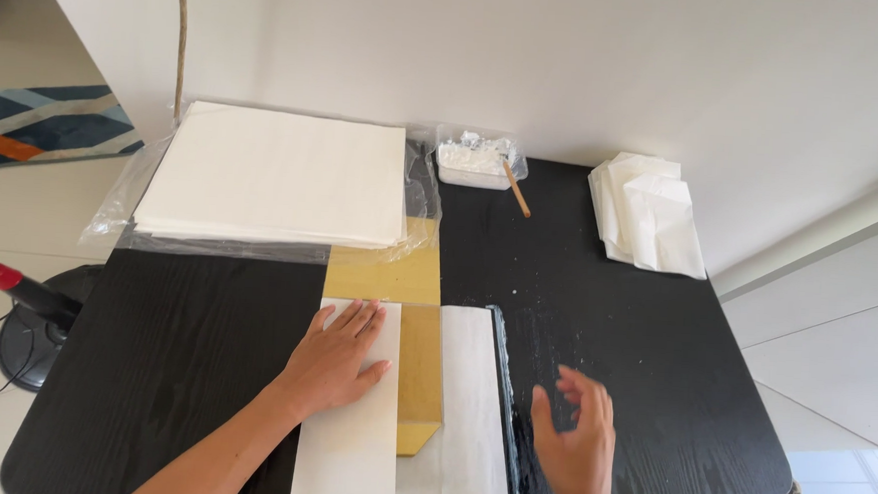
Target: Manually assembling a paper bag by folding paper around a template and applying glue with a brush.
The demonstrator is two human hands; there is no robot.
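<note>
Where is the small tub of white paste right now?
In the head view, the clear tub of white paste sits at the table's far edge, centre, between the white paper stack and the folded white sheets, a wooden stick leaning in it.

A big stack of white paper (275, 173) sat in the upper left. A small tub of white paste (478, 161) with a wooden stick (515, 189) sat beside it. Folded white sheets (649, 215) lay upper right.

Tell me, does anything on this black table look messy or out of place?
Yes. A wet, glossy smear with white specks streaks the black wooden table just right of the white paper sheet, near the right hand. It resembles the white paste in the clear plastic tub, where a wooden stick rests.
</note>
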